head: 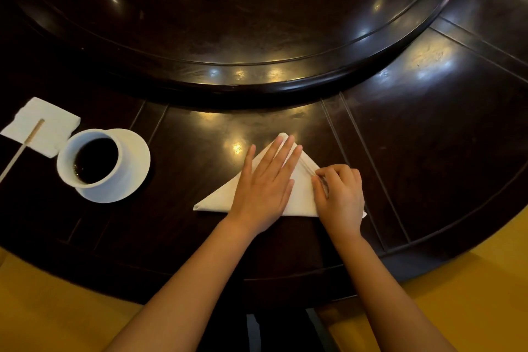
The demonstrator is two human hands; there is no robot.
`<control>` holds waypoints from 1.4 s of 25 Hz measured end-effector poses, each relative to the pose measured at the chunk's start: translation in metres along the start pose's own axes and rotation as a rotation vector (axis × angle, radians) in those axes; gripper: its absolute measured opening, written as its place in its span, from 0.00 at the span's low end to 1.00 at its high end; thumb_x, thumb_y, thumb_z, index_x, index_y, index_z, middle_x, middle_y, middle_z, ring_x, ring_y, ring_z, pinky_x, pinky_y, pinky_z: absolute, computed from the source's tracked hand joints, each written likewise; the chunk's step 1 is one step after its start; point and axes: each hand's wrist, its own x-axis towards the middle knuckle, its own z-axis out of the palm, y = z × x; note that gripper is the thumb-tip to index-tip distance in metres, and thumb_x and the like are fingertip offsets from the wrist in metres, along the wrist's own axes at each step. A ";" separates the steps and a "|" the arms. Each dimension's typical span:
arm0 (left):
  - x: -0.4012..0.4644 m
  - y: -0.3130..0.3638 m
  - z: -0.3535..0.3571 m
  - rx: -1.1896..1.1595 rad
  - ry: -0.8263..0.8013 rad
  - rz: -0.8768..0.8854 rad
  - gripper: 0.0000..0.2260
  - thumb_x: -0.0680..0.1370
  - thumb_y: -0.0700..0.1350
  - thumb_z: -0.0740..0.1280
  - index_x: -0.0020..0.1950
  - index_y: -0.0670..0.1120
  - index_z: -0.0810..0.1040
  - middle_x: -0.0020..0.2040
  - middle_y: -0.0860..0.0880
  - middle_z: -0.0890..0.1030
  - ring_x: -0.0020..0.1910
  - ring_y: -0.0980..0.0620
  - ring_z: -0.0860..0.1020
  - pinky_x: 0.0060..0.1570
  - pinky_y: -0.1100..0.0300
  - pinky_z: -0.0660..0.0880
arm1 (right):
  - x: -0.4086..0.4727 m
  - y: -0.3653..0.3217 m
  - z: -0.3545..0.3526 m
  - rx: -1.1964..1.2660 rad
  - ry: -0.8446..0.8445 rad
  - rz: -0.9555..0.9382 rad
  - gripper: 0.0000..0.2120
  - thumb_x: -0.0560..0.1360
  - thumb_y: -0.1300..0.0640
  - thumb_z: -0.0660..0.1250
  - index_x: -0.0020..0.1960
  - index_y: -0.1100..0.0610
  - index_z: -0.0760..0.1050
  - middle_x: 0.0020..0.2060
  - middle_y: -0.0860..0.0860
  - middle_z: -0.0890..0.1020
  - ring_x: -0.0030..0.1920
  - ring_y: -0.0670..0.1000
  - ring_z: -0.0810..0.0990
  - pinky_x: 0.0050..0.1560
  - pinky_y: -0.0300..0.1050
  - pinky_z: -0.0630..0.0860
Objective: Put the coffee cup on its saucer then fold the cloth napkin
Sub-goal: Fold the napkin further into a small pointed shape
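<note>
Dim, warm glare, wide-angle edge distortion

White coffee cup (93, 158) upright on white saucer (134, 164), filled with dark coffee, at left of dark counter (414, 137). White cloth napkin (220, 200) folded into a flat triangle, apex pointing away, long edge nearest the person, well right of cup.

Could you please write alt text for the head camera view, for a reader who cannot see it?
A left hand presses flat on a white cloth napkin folded into a triangle on a dark wooden table, while the right hand pinches its right edge. To the left, a white cup of black coffee stands on its white saucer.
</note>
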 end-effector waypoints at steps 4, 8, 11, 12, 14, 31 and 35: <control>0.008 -0.008 0.016 0.020 -0.203 -0.051 0.25 0.80 0.52 0.44 0.76 0.48 0.42 0.77 0.50 0.43 0.73 0.55 0.38 0.71 0.46 0.43 | -0.009 -0.008 -0.004 -0.136 0.018 -0.015 0.13 0.74 0.61 0.63 0.58 0.59 0.75 0.54 0.56 0.80 0.56 0.57 0.75 0.58 0.57 0.66; 0.008 -0.006 0.018 0.054 -0.209 -0.036 0.25 0.79 0.52 0.40 0.75 0.48 0.42 0.75 0.51 0.41 0.75 0.53 0.42 0.71 0.46 0.46 | -0.033 -0.036 0.012 -0.214 -0.203 -0.112 0.24 0.77 0.57 0.49 0.72 0.60 0.59 0.73 0.57 0.62 0.74 0.56 0.55 0.71 0.65 0.50; 0.008 -0.007 0.018 0.047 -0.217 -0.048 0.25 0.79 0.51 0.40 0.76 0.47 0.44 0.75 0.51 0.41 0.74 0.54 0.41 0.71 0.46 0.47 | -0.037 -0.035 0.020 -0.218 -0.340 -0.067 0.25 0.78 0.54 0.46 0.72 0.62 0.57 0.73 0.57 0.59 0.74 0.55 0.53 0.71 0.63 0.55; 0.009 -0.007 0.017 0.034 -0.217 -0.055 0.25 0.79 0.51 0.42 0.76 0.47 0.46 0.75 0.51 0.42 0.74 0.54 0.41 0.71 0.46 0.47 | -0.038 -0.027 0.018 -0.240 -0.354 -0.076 0.25 0.78 0.52 0.46 0.73 0.61 0.56 0.73 0.56 0.57 0.74 0.53 0.52 0.72 0.60 0.53; 0.009 -0.007 0.017 0.018 -0.221 -0.061 0.25 0.79 0.51 0.44 0.76 0.47 0.47 0.75 0.51 0.43 0.74 0.55 0.42 0.71 0.47 0.47 | -0.041 -0.008 0.009 -0.288 -0.362 -0.072 0.26 0.78 0.50 0.46 0.74 0.60 0.52 0.74 0.54 0.54 0.74 0.52 0.49 0.72 0.56 0.50; -0.065 -0.048 -0.001 0.044 -0.193 -0.102 0.27 0.79 0.53 0.48 0.75 0.44 0.54 0.75 0.47 0.55 0.74 0.50 0.54 0.69 0.46 0.56 | 0.007 -0.019 0.029 -0.328 -0.527 -0.406 0.27 0.78 0.42 0.44 0.75 0.46 0.42 0.76 0.51 0.45 0.75 0.52 0.40 0.72 0.62 0.43; -0.097 -0.040 -0.004 0.019 -0.229 -0.095 0.29 0.78 0.57 0.50 0.75 0.42 0.54 0.75 0.45 0.56 0.74 0.49 0.54 0.71 0.50 0.52 | 0.026 -0.013 0.027 -0.329 -0.609 -0.620 0.27 0.78 0.41 0.43 0.75 0.46 0.42 0.76 0.51 0.45 0.75 0.51 0.39 0.72 0.62 0.41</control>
